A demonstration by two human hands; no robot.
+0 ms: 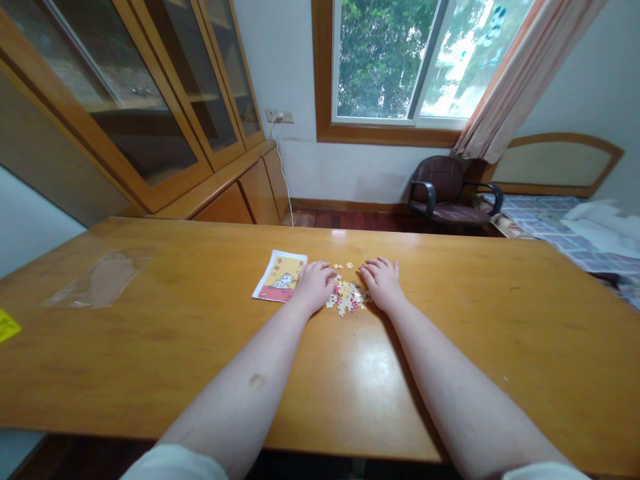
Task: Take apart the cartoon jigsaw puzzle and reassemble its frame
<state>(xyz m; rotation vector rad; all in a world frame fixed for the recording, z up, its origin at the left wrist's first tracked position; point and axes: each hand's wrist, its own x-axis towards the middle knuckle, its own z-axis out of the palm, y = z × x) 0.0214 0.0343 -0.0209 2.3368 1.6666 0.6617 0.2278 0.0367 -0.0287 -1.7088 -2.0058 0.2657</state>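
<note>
Centre of the counter [320, 393], head view: the puzzle-piece pile [346, 298] lies between the two hands, slightly toward the person from both sets of fingertips. That left-right bracketing is the relation that matters. Left hand [315, 288] sits against the pile's left edge, right hand [381, 283] at its right edge. Near tie on reach: left fingers overlap the pile's edge in view; right thumb side is right beside it. Actual contact on either side: can't confirm.

Pile is a rough, compact heap, no clear long axis. Pieces are mixed pale, yellow and pink, some overlapping. A few loose pieces [349, 265] lie just beyond the heap, in the gap between the fingertips, slightly closer to the right hand.

Hand state: left is loosely bent, fingers pointing in toward the pile; underside hidden, so can't tell if it pinches a piece. Right is relaxed, fingers somewhat spread, palm down, nothing seen pinched.

Picture card [275, 275] lies flat just left of the left hand, which hides part of its right side. Its long axis runs away from the person, top leaning right. Clear plastic bag [107, 277] is well apart, far left.
</note>
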